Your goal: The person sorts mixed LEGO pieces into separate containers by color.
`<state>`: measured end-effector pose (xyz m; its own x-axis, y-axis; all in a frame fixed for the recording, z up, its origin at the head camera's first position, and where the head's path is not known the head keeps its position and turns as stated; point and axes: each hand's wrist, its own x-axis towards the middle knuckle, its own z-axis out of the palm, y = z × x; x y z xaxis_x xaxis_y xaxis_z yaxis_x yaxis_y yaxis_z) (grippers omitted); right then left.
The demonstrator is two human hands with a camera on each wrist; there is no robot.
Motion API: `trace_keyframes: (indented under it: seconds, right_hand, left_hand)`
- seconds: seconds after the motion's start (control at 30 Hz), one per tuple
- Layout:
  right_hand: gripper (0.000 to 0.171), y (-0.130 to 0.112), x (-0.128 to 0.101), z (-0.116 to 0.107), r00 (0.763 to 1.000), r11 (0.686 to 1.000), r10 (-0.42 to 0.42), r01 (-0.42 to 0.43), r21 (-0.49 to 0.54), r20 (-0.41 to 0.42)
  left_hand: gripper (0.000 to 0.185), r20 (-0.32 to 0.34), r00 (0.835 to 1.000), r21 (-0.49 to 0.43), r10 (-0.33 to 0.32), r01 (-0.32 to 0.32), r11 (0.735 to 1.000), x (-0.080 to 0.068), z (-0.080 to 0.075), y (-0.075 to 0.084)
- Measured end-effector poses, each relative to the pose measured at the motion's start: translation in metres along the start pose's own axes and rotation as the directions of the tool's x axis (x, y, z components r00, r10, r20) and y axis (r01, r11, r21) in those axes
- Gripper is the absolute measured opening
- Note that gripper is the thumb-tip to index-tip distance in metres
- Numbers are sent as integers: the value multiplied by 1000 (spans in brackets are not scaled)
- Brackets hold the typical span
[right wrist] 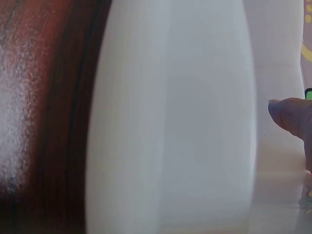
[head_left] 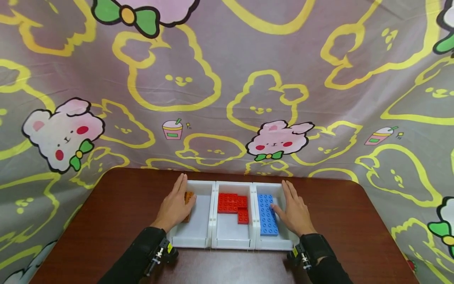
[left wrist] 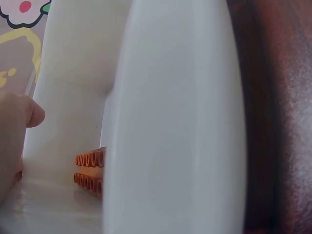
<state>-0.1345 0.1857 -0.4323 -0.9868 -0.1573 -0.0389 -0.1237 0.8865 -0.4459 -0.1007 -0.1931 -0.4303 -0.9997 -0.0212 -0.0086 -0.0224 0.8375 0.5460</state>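
Three white bins stand side by side in a row. My left hand [head_left: 173, 208] lies along the outer side of the left bin [head_left: 201, 221], fingers straight, its thumb reaching over the rim. Orange-brown toy bricks [left wrist: 89, 171] lie in that bin, partly hidden by the hand in the head view. At the other end, my right hand [head_left: 297, 213] rests along the outer side of the right bin [head_left: 273, 245], fingers straight and thumb over the inside. Blue studded bricks [head_left: 267, 217] lie there. Red bricks [head_left: 227, 203] sit together in the middle bin [head_left: 227, 232].
The bins stand on a dark brown wooden table [head_left: 354, 228] with rounded far corners. A patterned cloth [head_left: 213, 122] with yellow outlines and bunny faces hangs behind and around the table. White bin walls fill much of both wrist views.
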Motion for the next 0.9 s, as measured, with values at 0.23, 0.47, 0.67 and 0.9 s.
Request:
trace_keyframes:
  seconds: [0.23,0.47,0.67,0.9]
  right_hand:
    - [92,-1,8,-4,1000,1000,-12,12,-7,-5]
    - [91,-1,18,-5,999,1000,-21,20,-6,-25]
    - [91,-1,20,-3,1000,1000,5,-5,-2,-8]
    - [93,0,14,2,1000,1000,15,-15,3,-11]
  left_hand:
    - [82,-12,1000,2,21,-21,1000,9,-2,0]
    - [81,-10,1000,-12,30,-30,999,21,-6,0]
    - [80,-5,1000,-8,25,-25,1000,22,-3,-3]
    - [80,-21,1000,5,14,-14,1000,13,1,-4]
